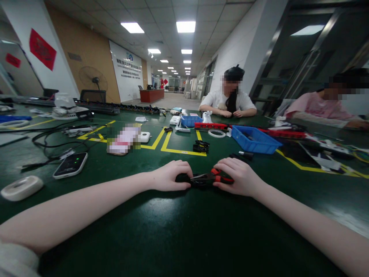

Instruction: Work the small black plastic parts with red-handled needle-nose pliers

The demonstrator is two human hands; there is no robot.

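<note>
My right hand is closed around the red and black handles of a pair of pliers. The jaws point left, toward my left hand. Between thumb and fingers, that left hand grips a small black part, and the plier tips meet or overlap its right end. Exactly what the jaws hold is too dark to tell. Both hands rest low over the green table. Just beyond them lie several small black parts on the yellow tape line.
A blue bin stands right of centre, a smaller blue bin farther back. On the left are a phone, a black-faced device, a white oval object and cables. Two people sit across the table.
</note>
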